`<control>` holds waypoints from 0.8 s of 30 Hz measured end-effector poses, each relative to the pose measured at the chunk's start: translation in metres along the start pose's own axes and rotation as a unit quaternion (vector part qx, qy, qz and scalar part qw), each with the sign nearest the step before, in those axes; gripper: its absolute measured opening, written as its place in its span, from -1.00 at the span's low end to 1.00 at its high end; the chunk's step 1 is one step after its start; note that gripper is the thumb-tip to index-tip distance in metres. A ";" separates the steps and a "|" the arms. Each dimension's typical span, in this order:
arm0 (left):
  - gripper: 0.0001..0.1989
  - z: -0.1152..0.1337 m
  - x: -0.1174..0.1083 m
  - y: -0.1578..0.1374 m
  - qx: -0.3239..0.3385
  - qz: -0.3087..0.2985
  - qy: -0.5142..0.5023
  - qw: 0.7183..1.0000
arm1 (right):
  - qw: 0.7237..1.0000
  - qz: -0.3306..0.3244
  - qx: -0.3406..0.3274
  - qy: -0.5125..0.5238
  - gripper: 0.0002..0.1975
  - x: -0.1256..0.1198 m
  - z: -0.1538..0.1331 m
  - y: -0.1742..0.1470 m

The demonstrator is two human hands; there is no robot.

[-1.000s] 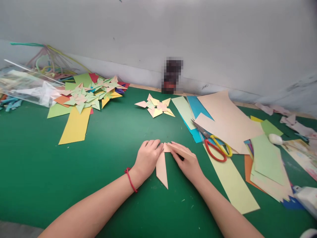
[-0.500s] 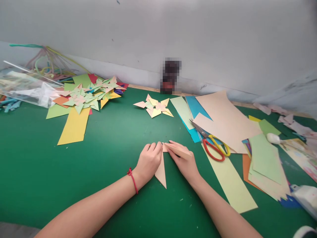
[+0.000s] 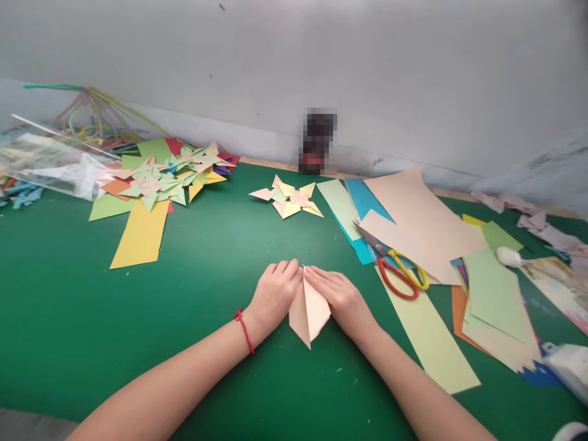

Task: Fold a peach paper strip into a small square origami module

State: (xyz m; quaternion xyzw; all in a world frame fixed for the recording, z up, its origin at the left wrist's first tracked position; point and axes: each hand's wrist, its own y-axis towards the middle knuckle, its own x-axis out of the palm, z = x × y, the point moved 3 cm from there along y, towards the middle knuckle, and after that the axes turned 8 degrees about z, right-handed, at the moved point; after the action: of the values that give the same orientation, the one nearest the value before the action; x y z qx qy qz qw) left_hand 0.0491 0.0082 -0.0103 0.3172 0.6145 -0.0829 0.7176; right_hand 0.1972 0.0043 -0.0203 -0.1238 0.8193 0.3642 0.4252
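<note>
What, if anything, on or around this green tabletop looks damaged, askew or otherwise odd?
At the right, the blue paper has a jagged edge, unlike the straight-sided pale yellow strip. The dark object in front of the wall is blurred into blocks, so I cannot tell what it is.

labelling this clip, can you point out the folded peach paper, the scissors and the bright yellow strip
Folded peach paper (image 3: 316,311): head view, on its lighter right flap.
Scissors (image 3: 380,247): head view, at the pivot.
Bright yellow strip (image 3: 140,235): head view, on its flat middle.
</note>
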 end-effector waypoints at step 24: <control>-0.79 -0.018 0.002 0.002 -0.113 0.046 -0.125 0.985 | 0.996 -0.074 -0.044 0.000 -0.51 -0.004 0.008 -0.001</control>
State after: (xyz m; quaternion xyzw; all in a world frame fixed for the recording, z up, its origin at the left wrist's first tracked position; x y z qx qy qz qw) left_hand 0.0357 0.0199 -0.0125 0.2485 0.5099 -0.0189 0.8233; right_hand 0.2052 0.0083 -0.0206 -0.2028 0.7909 0.3675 0.4454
